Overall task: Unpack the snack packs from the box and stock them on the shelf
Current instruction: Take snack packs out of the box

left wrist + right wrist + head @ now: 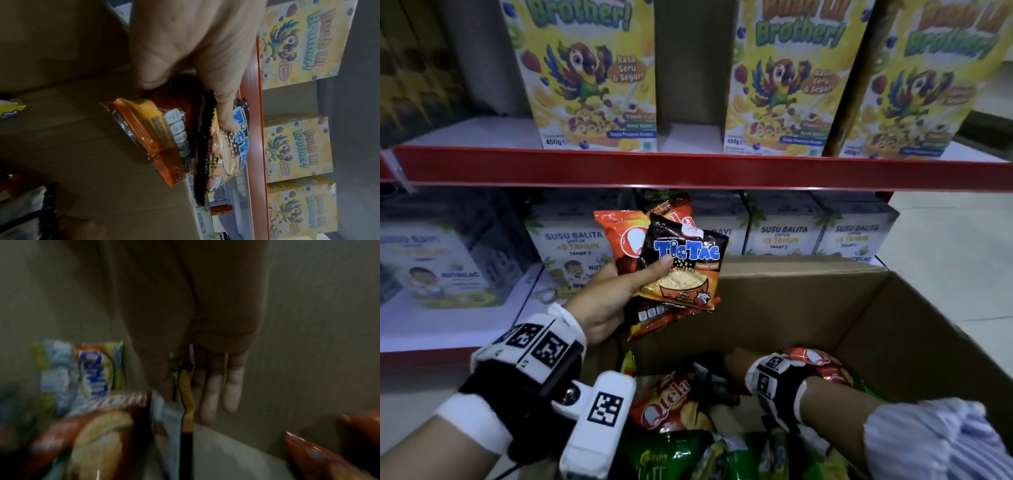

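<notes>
We were midway through unpacking, by our judgement: some packs were already gathered, many more remained. Our left hand (pixel 602 301) was raised above the near-left corner of the cardboard box (pixel 893 329), gripping a small stack of snack packs. The front one was a black and orange pack (pixel 683 270) with blue lettering, pinned under the thumb; behind it sat a red and orange pack (pixel 625 236), with at least one more tucked between them. The fingers were curled round the stack from behind.

Our right hand (pixel 736 363) reached down inside the box, to the right of and below the left hand. In the right wrist view its fingers (pixel 231 389) pointed down, fairly straight, against the box's inner wall, beside a thin pack edge (pixel 186 395). The blur kept us from telling whether the thumb pinched that pack.

Inside the box, below both hands, lay a loose jumble of packs: a red pack (pixel 667 401) near the middle, green packs (pixel 664 459) nearest us, and another red pack (pixel 822 366) just past the right wrist.

Beyond the left hand, a shelf (pixel 688 168) with a red front edge carried cereal boxes (pixel 592 75); milk cartons (pixel 575 246) stood below.

The next move likely called for lifting one more pack, then carrying the stack to open shelf space.
</notes>
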{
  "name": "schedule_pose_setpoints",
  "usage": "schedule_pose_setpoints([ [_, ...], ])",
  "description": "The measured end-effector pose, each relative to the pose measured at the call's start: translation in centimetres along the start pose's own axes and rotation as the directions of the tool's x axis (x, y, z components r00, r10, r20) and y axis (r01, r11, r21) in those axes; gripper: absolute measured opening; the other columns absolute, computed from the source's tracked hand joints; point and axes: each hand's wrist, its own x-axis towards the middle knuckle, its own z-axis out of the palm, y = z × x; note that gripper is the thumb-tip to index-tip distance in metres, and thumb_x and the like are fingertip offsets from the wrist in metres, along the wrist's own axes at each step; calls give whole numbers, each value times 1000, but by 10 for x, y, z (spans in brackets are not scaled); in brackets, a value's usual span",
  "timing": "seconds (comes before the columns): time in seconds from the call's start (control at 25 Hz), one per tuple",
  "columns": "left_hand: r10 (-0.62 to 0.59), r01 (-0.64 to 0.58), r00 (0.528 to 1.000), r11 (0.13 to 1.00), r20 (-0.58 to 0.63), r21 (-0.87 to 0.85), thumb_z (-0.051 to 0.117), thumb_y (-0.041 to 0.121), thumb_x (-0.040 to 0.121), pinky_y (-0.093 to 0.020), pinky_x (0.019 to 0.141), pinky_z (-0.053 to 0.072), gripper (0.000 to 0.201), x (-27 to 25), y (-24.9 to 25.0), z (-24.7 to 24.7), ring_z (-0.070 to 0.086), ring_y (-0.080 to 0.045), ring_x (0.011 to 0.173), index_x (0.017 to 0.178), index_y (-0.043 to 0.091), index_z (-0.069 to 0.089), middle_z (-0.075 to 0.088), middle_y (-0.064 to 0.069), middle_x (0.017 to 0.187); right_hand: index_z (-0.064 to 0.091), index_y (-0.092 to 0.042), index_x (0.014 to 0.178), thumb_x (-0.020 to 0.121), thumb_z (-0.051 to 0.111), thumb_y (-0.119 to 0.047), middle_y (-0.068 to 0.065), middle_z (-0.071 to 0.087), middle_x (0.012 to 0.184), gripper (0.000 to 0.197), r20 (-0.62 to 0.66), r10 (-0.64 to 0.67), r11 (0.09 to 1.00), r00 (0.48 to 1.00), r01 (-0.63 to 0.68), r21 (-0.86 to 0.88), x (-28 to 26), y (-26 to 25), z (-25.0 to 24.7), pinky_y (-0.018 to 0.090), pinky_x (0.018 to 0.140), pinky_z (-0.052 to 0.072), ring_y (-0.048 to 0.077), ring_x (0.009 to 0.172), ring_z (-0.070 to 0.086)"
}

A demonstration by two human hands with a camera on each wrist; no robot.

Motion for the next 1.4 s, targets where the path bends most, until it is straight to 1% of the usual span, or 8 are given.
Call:
schedule_pose_setpoints([
  [0.2,4,-3,1000,1000,-10,31,79,30,57,-34,83,54,67,-7,10,5,73,-21,90,119,12,61,76,-6,98,67,-4,108,88,61,-35,14,69,108,38,37,-75,968,996,64,244,-27,9,-63,30,78,48,16,83,58],
  [0.32,65,-61,998,987,-18,151,82,29,52,-37,87,54,72,-13,26,7,72,-24,92,119,13,60,75,-6,101,67,-9,110,86,64,-40,9,70,111,39,-135,-100,942,986,138,305,-81,27,-117,29,83,47,19,90,62],
  [0.48,88,-81,995,984,-38,159,81,36,52,-33,74,57,63,-23,43,9,73,-24,85,108,11,67,76,-8,94,75,-11,85,82,70,-36,4,73,75,26,-425,17,932,905,139,334,-166,60,-176,21,56,49,12,61,65],
  [0.76,33,-33,999,999,-9,-29,75,40,62,-31,62,58,60,-35,56,38,74,-27,77,109,5,67,75,-15,91,65,-26,120,86,66,-20,4,59,95,35,-962,-96,888,255,459,33,-215,32,-167,16,73,43,18,84,58],
  [0.96,-18,38,994,981,105,-188,59,50,75,-38,65,60,54,-47,61,54,73,-33,85,110,9,68,72,-20,102,52,-46,130,88,58,-38,-10,18,153,44,-821,-272,872,502,489,11,-206,24,-140,23,105,35,8,136,31],
  [1.16,43,-30,996,986,76,-162,68,42,69,-34,67,59,58,-55,54,65,72,-32,90,117,9,64,73,-17,102,61,-33,104,78,69,-48,-12,49,117,31,-919,75,687,386,648,328,-201,15,-138,27,90,48,5,113,53],
  [1.28,137,-125,989,972,48,-197,71,41,66,-32,63,60,67,-55,55,69,72,-27,92,125,14,57,74,-11,104,41,-28,129,68,82,-35,-8,56,115,74,-819,201,498,537,664,557,-200,19,-147,29,86,53,11,101,61],
  [1.4,228,-216,973,955,38,-203,87,55,42,-31,68,60,108,-55,55,69,71,-24,98,136,21,46,72,-7,112,50,-17,128,67,83,-17,2,68,113,68,-705,173,174,687,684,709,-201,21,-151,36,92,54,17,102,67],
])
